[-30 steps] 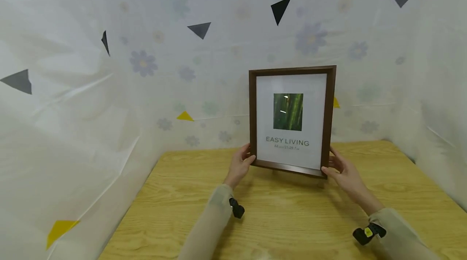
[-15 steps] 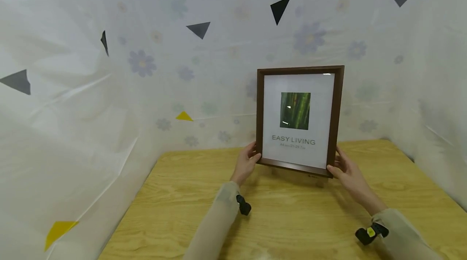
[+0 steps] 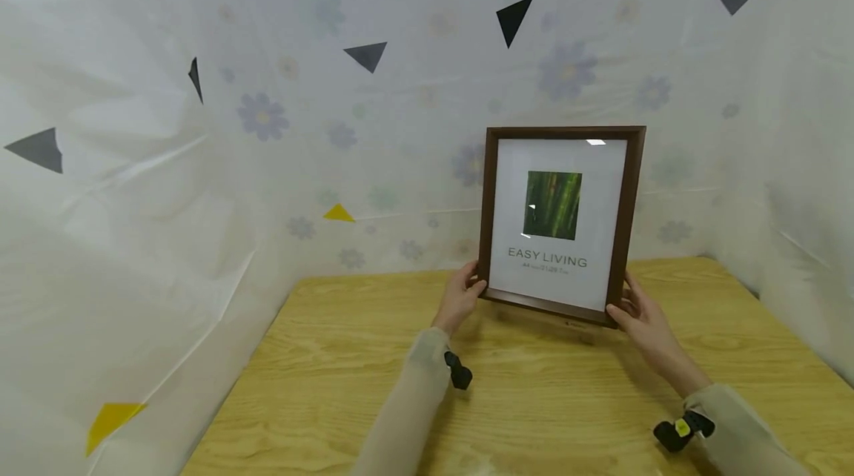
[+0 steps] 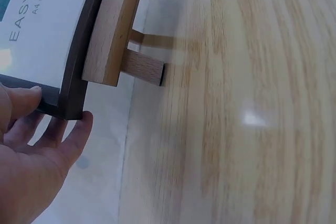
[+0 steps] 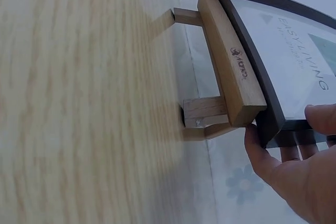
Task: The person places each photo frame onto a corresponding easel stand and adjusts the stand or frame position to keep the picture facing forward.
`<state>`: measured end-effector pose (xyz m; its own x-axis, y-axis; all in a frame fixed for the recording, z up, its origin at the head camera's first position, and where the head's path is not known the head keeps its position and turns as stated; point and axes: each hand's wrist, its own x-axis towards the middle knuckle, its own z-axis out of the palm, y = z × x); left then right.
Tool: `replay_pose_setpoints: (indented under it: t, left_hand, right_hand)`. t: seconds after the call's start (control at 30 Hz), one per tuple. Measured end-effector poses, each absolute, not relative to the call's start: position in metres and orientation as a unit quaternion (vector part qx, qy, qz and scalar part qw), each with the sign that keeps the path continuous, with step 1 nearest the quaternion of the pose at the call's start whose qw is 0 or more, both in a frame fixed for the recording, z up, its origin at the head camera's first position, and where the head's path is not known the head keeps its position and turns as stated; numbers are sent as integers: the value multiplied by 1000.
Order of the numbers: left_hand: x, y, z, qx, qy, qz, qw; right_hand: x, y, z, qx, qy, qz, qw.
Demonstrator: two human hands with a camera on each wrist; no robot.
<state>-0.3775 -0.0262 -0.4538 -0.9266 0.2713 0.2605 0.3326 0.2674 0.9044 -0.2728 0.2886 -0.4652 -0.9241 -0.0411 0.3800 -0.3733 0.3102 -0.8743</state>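
Observation:
A dark brown picture frame stands upright, leaning back a little, with a white "EASY LIVING" insert and a green picture behind its glass. My left hand grips its lower left corner, thumb on the front and fingers behind. At the lower right corner my right hand holds it the same way. Under the frame's bottom edge runs the ledge of a light wooden easel, its short feet on the table. In the head view the frame hides most of this easel. The ledge lies along the frame's lower border in both wrist views.
The wood-grain table ends at a back edge close behind the easel. A pale flowered sheet hangs behind and at the sides, with grey, black and yellow triangles on it.
The frame has shifted right across the easel, and its face is turned a bit differently. My left hand has moved right with it; my right hand has gone slightly right.

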Motion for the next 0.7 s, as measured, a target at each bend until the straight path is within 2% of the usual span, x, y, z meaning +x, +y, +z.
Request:
replay_pose_setpoints:
  t: [0.23,0.37,0.57,0.7]
  left_hand:
    - [-377,-26,-461,-170,-794,-583,-32]
    - [-375,-26,-461,-146,-778,-608,-54]
    - [-374,-22,-463,-126,-727,-669,-87]
    - [-375,-21,-464,-121,-725,-672,-85]
  right_hand:
    - [-275,293,-470,124,-789,588,131]
    - [-272,291,-467,101,-824,542,130]
    - [-267,289,-466,56,-863,496,77]
    - [-269,289,-467,46,-861,504,61]
